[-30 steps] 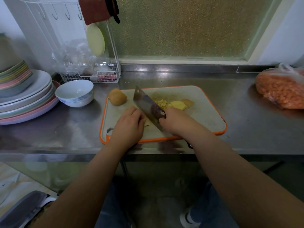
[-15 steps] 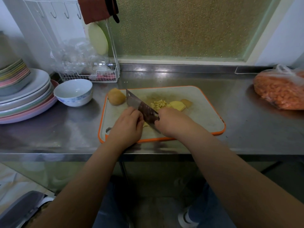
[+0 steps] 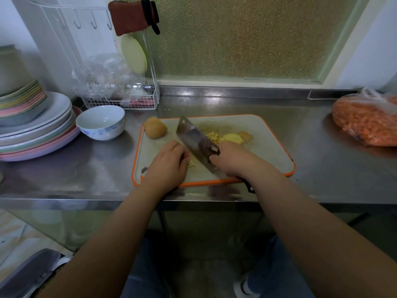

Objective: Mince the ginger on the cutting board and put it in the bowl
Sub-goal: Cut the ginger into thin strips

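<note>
A grey cutting board with an orange rim point(image 3: 270, 145) lies on the steel counter. My right hand point(image 3: 232, 161) grips the handle of a cleaver point(image 3: 196, 139), its blade raised and tilted over the board. Beside the blade my left hand point(image 3: 169, 163) rests with curled fingers on pale ginger slices point(image 3: 193, 163), mostly hidden under it. Chopped ginger bits point(image 3: 211, 135) and larger ginger pieces point(image 3: 234, 138) lie behind the blade. A whole ginger knob point(image 3: 154, 127) sits at the board's far left corner. The white bowl point(image 3: 101, 121) stands left of the board, with nothing inside.
Stacked plates point(image 3: 36, 130) and bowls fill the counter's left end. A white wire rack point(image 3: 120, 97) with plastic wrap stands against the back wall. A plastic bag of orange food point(image 3: 365, 119) lies at the right. The counter's front edge runs just below the board.
The cleaver came down onto the ginger half a second ago and has lifted again. My left hand has stayed on the slices.
</note>
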`<state>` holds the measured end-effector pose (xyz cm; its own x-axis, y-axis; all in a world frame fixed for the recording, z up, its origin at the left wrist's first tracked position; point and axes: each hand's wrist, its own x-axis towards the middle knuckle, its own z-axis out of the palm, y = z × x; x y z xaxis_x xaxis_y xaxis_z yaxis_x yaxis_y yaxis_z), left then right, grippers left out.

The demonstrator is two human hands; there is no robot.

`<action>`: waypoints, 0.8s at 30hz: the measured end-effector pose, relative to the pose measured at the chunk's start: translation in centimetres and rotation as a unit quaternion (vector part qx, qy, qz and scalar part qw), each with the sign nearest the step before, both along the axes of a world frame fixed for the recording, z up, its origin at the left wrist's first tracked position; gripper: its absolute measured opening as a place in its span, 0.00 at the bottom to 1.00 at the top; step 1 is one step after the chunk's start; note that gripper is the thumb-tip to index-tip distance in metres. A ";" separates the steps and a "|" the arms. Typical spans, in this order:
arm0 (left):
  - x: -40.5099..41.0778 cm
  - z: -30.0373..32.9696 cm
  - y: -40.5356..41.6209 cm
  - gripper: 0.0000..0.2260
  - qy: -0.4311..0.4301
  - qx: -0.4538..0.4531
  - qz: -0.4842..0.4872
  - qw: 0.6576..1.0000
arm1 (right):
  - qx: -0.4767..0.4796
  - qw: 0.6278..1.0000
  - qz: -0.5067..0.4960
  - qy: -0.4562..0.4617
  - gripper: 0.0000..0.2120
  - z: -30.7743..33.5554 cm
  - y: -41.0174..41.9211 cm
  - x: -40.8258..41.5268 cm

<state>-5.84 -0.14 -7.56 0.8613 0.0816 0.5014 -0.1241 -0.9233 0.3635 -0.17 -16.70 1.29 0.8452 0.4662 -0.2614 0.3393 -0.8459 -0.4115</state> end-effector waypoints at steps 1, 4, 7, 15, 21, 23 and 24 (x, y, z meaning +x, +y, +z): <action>0.0 0.0 0.0 0.02 -0.001 -0.013 0.003 1.000 | 0.007 1.000 -0.004 -0.008 0.13 0.1 -0.1 -0.1; -0.2 0.0 0.1 0.02 -0.012 -0.054 0.018 0.998 | 0.016 0.999 0.007 -0.042 0.14 0.4 0.1 -0.9; -0.2 -0.2 0.2 0.02 -0.017 -0.045 0.016 0.999 | 0.006 0.997 0.032 -0.068 0.12 0.7 0.6 -1.6; 0.1 -0.7 0.4 0.03 -0.001 -0.020 0.021 1.000 | -0.040 0.996 0.047 -0.062 0.09 0.8 1.5 -1.9; 0.0 -0.4 0.2 0.02 0.002 -0.008 0.015 1.000 | -0.060 0.997 0.034 -0.037 0.10 -0.2 2.8 -1.8; 0.0 -0.3 0.2 0.02 -0.001 -0.004 0.014 1.000 | -0.054 0.998 0.031 -0.030 0.09 -0.4 3.0 -1.6; 0.0 -0.3 0.2 0.03 -0.002 -0.003 0.014 1.000 | -0.047 0.998 0.030 -0.025 0.09 -0.5 2.9 -1.4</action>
<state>-5.87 0.08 -7.85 0.8571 0.1084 0.5036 -0.0995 -0.9243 0.3684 -1.59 -13.81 0.78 0.8300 0.4912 -0.2642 0.4082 -0.8578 -0.3124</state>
